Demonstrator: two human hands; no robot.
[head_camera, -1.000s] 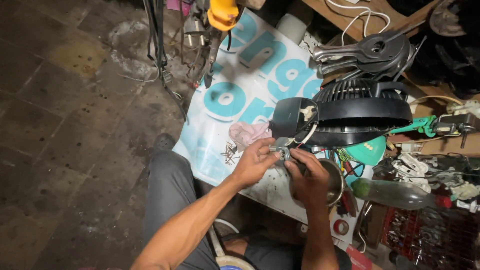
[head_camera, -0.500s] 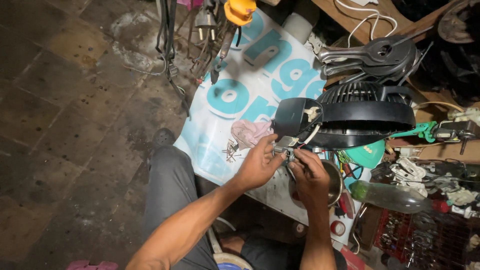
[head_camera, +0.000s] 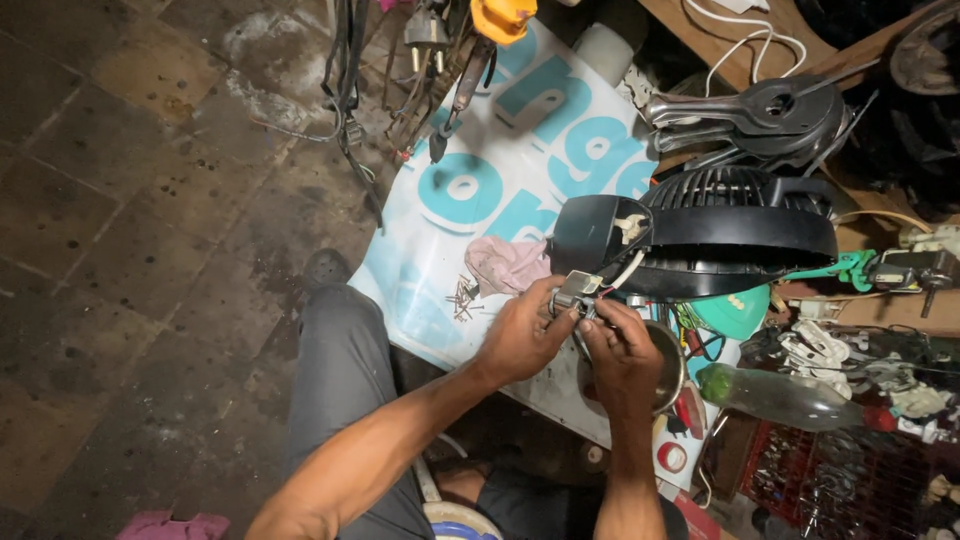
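Both forearms reach forward; the left hand (head_camera: 520, 340) and right hand (head_camera: 622, 352) curl closed, pinching a small metal part (head_camera: 576, 293) just below the black fan (head_camera: 720, 232) on the table (head_camera: 500, 170)

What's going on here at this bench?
A person sits at a cluttered worktable. Both hands hold a small grey part wired to a black fan lying there: the left hand pinches it and the right hand works at it from below. A pink rag and loose screws lie alongside.
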